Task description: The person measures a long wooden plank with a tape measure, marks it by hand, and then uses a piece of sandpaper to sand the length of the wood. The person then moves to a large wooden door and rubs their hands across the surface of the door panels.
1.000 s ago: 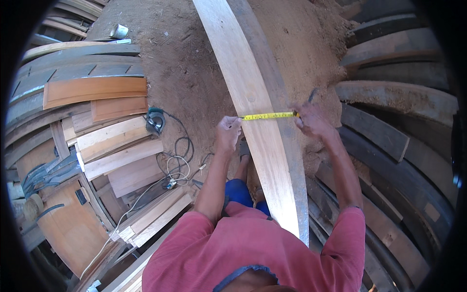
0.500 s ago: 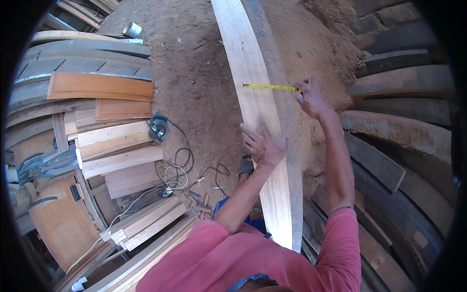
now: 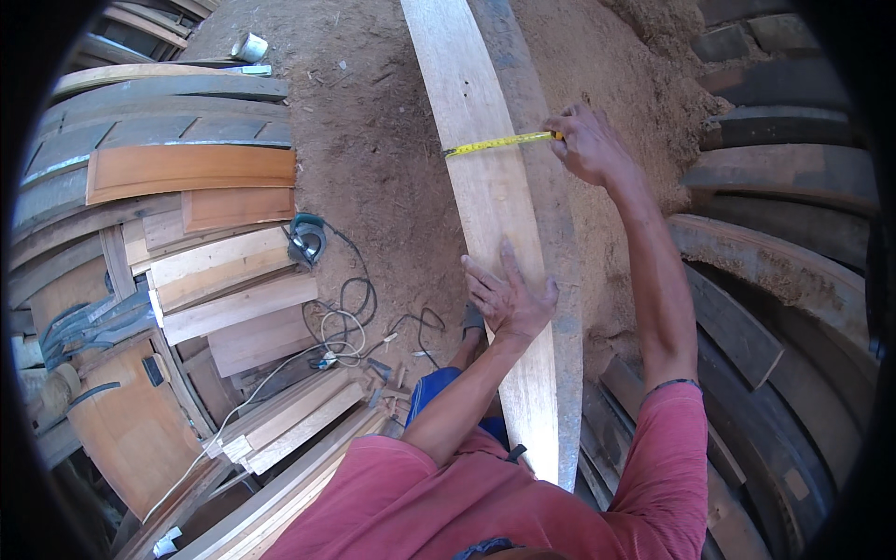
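A long pale plank (image 3: 481, 191) runs away from my body, resting on a wider, darker board (image 3: 546, 201). My left hand (image 3: 513, 301) lies on the plank with its fingers spread. Farther along, my right hand (image 3: 592, 147) is closed round a tape measure, whose case is mostly hidden by the fingers. Its yellow blade (image 3: 495, 144) stretches across the plank, with the end at the plank's left edge. The blade slants slightly, higher at my right hand.
Stacked planks and orange-brown panels (image 3: 191, 175) fill the left side. Near them a green circular saw (image 3: 305, 241) sits with its dark cord (image 3: 369, 280) looping over the dirt floor. Sawdust (image 3: 616, 84) is heaped at the right, beside dark timbers (image 3: 779, 177).
My right hand has moved farther away and slightly left. The tape's end has shifted from the plank's face to its left edge. My left hand stays flat on the plank.
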Available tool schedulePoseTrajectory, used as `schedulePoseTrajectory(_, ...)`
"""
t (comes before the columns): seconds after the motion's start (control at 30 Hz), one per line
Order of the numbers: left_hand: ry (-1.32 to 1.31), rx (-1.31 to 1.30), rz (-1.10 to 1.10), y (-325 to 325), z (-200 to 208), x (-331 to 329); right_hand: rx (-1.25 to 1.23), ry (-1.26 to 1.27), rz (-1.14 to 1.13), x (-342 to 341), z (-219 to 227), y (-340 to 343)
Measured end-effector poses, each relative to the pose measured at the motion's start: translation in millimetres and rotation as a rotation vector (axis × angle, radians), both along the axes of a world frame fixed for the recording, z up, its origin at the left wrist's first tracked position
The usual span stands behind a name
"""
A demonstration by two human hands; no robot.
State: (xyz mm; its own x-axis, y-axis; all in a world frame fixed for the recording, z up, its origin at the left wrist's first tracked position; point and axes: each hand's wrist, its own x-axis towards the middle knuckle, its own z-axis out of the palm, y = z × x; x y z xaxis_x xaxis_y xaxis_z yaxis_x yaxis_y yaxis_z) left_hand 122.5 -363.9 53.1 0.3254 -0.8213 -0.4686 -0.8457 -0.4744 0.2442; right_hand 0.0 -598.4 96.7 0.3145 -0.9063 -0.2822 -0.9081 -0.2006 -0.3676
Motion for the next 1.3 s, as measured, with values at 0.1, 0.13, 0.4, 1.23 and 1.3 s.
schedulePoseTrajectory(0.1,-0.005,-0.022,-0.005,0.9,-2.6,-1.9,-0.022,-0.001,-0.024,-4.7,-12.8,-2.7)
schedulePoseTrajectory(0.13,-0.007,-0.019,-0.005,0.8,-3.1,-1.5,-0.009,0.001,-0.018,-4.5,-13.1,-3.3)
schedulePoseTrajectory(0.4,-0.034,-0.060,-0.043,3.2,-10.3,-1.4,0.100,0.028,-0.073,-2.0,-6.2,-5.5)
schedulePoseTrajectory(1.23,-0.537,-0.273,0.047,-20.5,-127.7,13.2,0.213,-1.745,-1.517,-113.2,-49.4,511.8)
schedulePoseTrajectory(1.3,-0.410,-0.231,0.016,-23.4,-110.1,4.9,-0.038,-1.784,-1.586,-139.7,-20.2,571.6)
